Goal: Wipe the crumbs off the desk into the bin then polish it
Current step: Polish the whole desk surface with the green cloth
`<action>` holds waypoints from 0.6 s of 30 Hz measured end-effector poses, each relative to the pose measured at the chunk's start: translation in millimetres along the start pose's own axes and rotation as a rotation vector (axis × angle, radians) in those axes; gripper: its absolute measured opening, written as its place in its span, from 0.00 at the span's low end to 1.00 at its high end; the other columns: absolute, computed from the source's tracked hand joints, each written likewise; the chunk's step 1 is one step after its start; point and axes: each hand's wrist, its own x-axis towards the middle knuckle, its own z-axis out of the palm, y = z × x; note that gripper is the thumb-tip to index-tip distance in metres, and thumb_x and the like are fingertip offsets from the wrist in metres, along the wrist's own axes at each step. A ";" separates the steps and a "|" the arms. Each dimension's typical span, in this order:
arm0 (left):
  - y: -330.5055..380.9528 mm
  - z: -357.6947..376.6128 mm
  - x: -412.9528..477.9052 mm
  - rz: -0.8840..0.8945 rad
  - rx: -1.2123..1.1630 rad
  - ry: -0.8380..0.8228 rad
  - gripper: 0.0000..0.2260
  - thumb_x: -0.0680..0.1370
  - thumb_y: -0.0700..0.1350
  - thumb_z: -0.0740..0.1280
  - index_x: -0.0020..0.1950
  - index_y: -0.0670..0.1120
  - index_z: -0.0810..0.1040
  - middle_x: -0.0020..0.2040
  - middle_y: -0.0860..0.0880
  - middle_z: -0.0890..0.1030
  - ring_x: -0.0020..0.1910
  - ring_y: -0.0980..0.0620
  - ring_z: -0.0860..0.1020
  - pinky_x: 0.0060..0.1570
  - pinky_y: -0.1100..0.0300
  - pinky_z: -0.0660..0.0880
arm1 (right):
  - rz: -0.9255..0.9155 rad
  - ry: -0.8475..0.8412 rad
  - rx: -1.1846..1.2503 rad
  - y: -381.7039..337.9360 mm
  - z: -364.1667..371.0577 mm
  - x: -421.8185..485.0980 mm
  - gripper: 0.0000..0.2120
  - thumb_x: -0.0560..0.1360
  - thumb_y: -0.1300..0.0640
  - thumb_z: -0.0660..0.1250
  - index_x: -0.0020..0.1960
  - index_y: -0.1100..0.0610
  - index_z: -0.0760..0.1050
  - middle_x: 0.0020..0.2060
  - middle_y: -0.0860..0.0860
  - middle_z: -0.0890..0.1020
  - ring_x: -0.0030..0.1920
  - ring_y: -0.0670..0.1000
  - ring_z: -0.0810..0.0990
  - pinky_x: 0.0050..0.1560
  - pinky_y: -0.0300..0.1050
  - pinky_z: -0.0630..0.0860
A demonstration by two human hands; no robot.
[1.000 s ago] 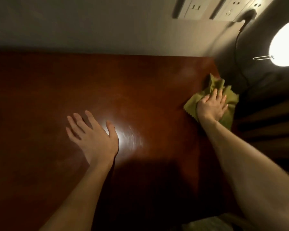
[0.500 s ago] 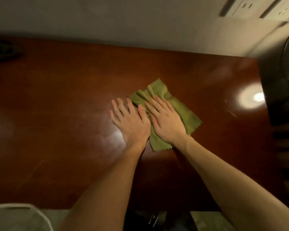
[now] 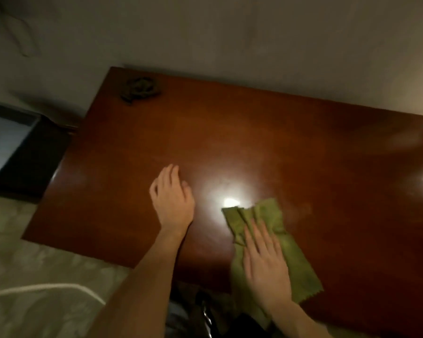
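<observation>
A glossy reddish-brown desk (image 3: pixel 254 132) fills the middle of the head view. A green cloth (image 3: pixel 271 215) lies on it near the front edge, partly hanging over that edge. My right hand (image 3: pixel 266 267) presses flat on the cloth, fingers together and stretched out. My left hand (image 3: pixel 172 201) rests flat on the bare wood to the left of the cloth, apart from it, holding nothing. No crumbs can be made out on the surface. No bin is clearly visible; something dark shows below the front edge.
A small dark crumpled object (image 3: pixel 139 90) sits at the desk's far left corner. A wall (image 3: pixel 230 32) runs behind the desk. A dark low unit (image 3: pixel 22 152) stands left of the desk, and pale patterned bedding (image 3: pixel 34 276) with a white cord lies in front.
The right hand has dragged the cloth from the desk's middle toward the front edge. The left hand, which was beside the cloth, now lies apart to its left. The view has swung left.
</observation>
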 end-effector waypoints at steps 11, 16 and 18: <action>-167.5 -42.5 59.6 -0.228 -0.020 0.088 0.21 0.86 0.47 0.59 0.79 0.49 0.70 0.78 0.45 0.72 0.78 0.46 0.67 0.76 0.42 0.61 | -0.545 -0.051 -0.026 -221.2 21.2 218.2 0.26 0.85 0.50 0.52 0.83 0.52 0.61 0.84 0.51 0.59 0.84 0.54 0.53 0.83 0.56 0.47; -194.9 -43.8 69.2 -0.050 0.071 -0.071 0.24 0.87 0.53 0.55 0.84 0.53 0.62 0.83 0.48 0.64 0.82 0.48 0.59 0.79 0.46 0.56 | -0.267 0.011 0.046 -203.4 5.1 304.4 0.28 0.84 0.48 0.48 0.82 0.50 0.64 0.83 0.51 0.62 0.83 0.53 0.56 0.83 0.58 0.49; -197.9 -42.1 64.9 -0.042 0.079 -0.073 0.24 0.88 0.55 0.52 0.85 0.54 0.59 0.84 0.49 0.60 0.84 0.49 0.56 0.81 0.46 0.53 | -0.039 0.093 0.046 -184.5 5.0 312.2 0.29 0.83 0.46 0.46 0.82 0.51 0.64 0.83 0.51 0.62 0.83 0.52 0.57 0.82 0.60 0.54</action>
